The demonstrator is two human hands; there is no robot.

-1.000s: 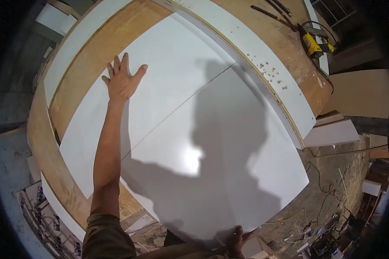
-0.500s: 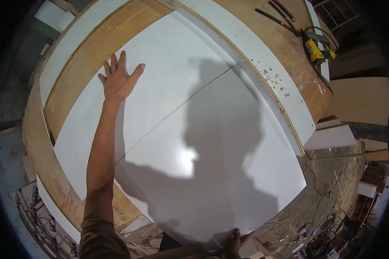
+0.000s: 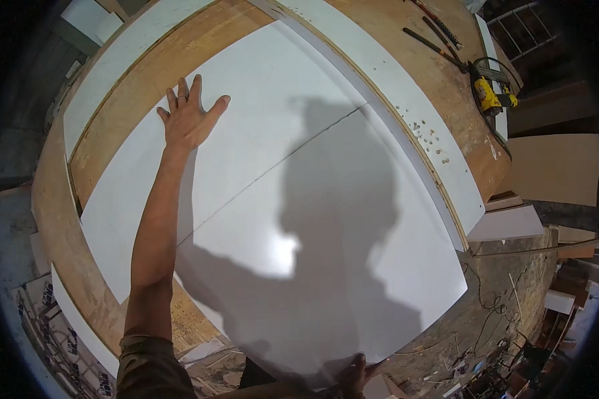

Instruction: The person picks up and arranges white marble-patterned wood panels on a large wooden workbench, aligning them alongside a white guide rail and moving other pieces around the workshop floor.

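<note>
A large white panel [image 3: 246,159] lies on a wooden bench top, with a dark pencil-like line running across it at a slant. My left hand [image 3: 190,120] rests flat on the panel near its far left edge, fingers spread. Down at the panel's near edge is my right hand [image 3: 354,376], thumb on top and the fingers hidden by the edge. Along its right side, the panel runs beside a long raised white strip [image 3: 393,110] with a bare wood edge. My head and arm cast a broad shadow over the panel.
A yellow and black power tool [image 3: 489,100] lies at the bench's far right, close to dark-handled hand tools [image 3: 436,43]. Small round bits [image 3: 427,135] are scattered on the white strip. Cables [image 3: 492,306] and scraps litter the floor to the right. Board offcuts [image 3: 506,223] stand beyond the bench.
The whole view has shifted slightly. Both hands keep their places on the panel.
</note>
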